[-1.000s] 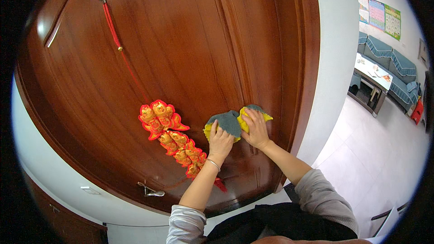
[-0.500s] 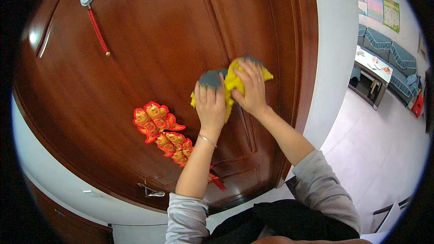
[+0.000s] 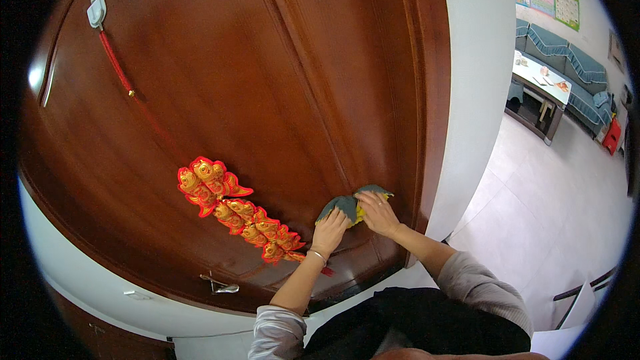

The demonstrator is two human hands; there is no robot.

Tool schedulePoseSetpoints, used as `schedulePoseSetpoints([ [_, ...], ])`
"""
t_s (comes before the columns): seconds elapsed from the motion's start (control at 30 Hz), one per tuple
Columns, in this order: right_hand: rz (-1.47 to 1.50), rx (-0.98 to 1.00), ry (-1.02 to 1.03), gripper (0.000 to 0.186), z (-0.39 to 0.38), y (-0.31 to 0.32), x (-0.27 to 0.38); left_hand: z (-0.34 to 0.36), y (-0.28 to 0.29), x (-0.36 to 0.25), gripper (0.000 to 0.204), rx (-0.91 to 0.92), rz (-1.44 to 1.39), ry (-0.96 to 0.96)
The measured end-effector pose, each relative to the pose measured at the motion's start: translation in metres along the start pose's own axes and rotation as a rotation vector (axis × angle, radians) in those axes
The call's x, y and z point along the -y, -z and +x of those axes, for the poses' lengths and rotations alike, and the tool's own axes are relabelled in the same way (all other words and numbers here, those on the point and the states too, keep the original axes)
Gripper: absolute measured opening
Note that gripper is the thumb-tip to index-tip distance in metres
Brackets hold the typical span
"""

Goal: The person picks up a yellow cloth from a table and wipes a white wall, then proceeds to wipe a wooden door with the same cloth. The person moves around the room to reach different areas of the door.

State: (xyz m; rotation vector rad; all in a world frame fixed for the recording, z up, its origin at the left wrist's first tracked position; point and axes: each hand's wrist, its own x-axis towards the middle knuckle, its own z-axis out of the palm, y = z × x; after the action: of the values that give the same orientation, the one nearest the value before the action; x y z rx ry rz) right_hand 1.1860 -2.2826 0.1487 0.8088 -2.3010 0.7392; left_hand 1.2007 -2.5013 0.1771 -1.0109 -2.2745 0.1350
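Observation:
A grey and yellow cloth (image 3: 342,205) lies bunched against the brown wooden door (image 3: 220,80), low and right of its middle. My left hand (image 3: 330,229), with a bangle at the wrist, presses its left part, fingers bent over the cloth. Beside it my right hand (image 3: 377,214) holds the right part, close to the door's raised moulding. Mostly the grey side shows, and a little yellow peeks out between the hands. Left of my left forearm hangs a red and gold fish ornament (image 3: 212,177), whose lower end is partly behind that forearm.
A white hook (image 3: 97,11) on the door carries the ornament's red cord (image 3: 116,63). A metal door handle (image 3: 220,285) sits at lower left. White door-side wall (image 3: 475,80) stands at right. Beyond are a low table (image 3: 543,80) and a blue sofa (image 3: 580,70).
Both hands have slid the cloth down the door, toward me. More of its grey side and less yellow shows. The view has shifted, so more of the fish ornament is visible.

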Motion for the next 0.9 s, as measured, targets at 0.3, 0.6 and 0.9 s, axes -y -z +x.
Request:
schedulePoseSetpoints([
  [0.3,0.063,-0.636,0.092,0.038,0.136,0.117,0.003,0.178,0.112,0.023,0.020,-0.407,0.156,0.088],
  [0.6,0.052,-0.527,-0.152,0.047,0.034,0.022,-0.038,0.120,0.024,0.000,0.026,-0.029,0.076,-0.134],
  [0.9,0.293,-0.610,-0.778,0.049,-0.070,-0.110,0.004,0.033,-0.059,-0.029,0.045,0.328,0.166,-0.385],
])
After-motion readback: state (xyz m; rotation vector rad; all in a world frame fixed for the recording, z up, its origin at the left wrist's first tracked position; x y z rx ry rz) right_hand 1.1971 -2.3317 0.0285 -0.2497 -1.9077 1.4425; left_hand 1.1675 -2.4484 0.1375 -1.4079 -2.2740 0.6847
